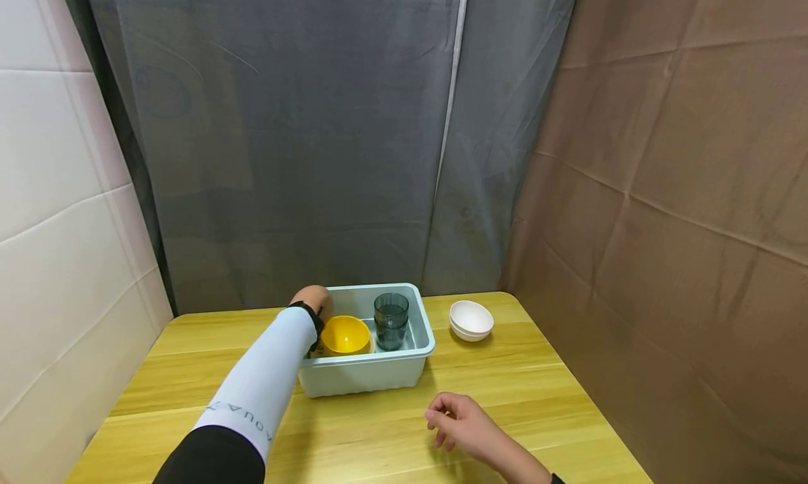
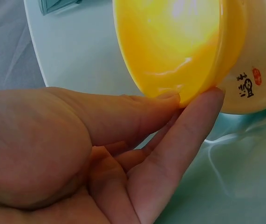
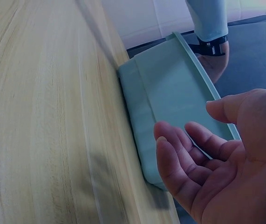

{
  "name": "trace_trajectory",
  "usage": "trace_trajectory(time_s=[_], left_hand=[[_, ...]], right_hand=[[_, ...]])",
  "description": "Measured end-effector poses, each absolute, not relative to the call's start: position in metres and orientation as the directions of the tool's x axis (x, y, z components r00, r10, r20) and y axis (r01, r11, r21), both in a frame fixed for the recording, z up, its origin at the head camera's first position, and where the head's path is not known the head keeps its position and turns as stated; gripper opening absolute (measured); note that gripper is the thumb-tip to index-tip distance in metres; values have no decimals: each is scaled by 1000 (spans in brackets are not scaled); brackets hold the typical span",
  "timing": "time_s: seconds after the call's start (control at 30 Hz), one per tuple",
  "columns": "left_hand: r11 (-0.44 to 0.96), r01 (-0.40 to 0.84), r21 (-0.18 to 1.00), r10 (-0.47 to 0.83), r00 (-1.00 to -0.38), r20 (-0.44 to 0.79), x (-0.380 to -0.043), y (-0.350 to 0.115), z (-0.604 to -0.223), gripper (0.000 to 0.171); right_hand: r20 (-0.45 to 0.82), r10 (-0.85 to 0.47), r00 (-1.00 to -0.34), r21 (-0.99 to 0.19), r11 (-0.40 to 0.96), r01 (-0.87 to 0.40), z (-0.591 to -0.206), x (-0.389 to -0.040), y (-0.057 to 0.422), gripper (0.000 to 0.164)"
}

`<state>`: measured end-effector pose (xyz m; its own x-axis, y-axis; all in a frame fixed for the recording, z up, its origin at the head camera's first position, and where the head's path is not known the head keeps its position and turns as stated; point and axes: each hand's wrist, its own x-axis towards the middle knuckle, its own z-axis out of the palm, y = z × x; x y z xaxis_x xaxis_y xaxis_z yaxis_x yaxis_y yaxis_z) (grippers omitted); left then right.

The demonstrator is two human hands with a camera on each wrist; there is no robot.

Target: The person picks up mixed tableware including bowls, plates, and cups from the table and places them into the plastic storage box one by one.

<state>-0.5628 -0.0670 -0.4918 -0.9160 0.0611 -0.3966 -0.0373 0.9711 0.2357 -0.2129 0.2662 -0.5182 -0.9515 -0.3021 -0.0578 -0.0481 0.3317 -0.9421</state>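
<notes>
My left hand (image 1: 315, 302) reaches over the left side of a pale blue-green plastic bin (image 1: 362, 380). In the left wrist view its thumb and index finger (image 2: 195, 126) pinch the rim of a yellow bowl (image 2: 170, 42). Beneath that bowl shows a cream bowl (image 2: 251, 95) with small black and red characters. Two dark clear glasses (image 1: 391, 319), one stacked in the other, stand in the bin's right part. Above the table in front of the bin, my right hand (image 1: 463, 426) hangs with loosely bent fingers and holds nothing.
Right of the bin, stacked white bowls (image 1: 471, 320) sit on the wooden table (image 1: 353, 435). A grey curtain (image 1: 303, 154) closes off the back, with a white sheet (image 1: 63, 224) on the left and a brown one (image 1: 682, 189) on the right.
</notes>
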Motion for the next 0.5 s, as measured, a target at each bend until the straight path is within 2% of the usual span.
trace_trajectory(time_s=[0.03, 0.2, 0.27, 0.37, 0.5], left_hand=[[968, -54, 247, 49, -918, -392, -555, -66, -487, 18], [959, -94, 268, 11, -931, -364, -581, -68, -512, 18], [962, -92, 256, 10, -928, -373, -584, -67, -511, 18], [966, -85, 245, 16, -923, -385, -574, -61, -498, 16], [940, -150, 308, -12, -913, -409, -534, -51, -465, 10]], right_hand=[[-57, -303, -951, -942, 332, -49, -518, -213, 266, 19], [-60, -300, -952, -942, 332, -46, -518, -212, 265, 18], [-59, -300, -952, -941, 335, -48, -519, -212, 265, 18], [-61, -303, -951, -941, 335, -47, -519, -213, 265, 17], [-67, -307, -949, -940, 339, -43, -518, -213, 265, 17]])
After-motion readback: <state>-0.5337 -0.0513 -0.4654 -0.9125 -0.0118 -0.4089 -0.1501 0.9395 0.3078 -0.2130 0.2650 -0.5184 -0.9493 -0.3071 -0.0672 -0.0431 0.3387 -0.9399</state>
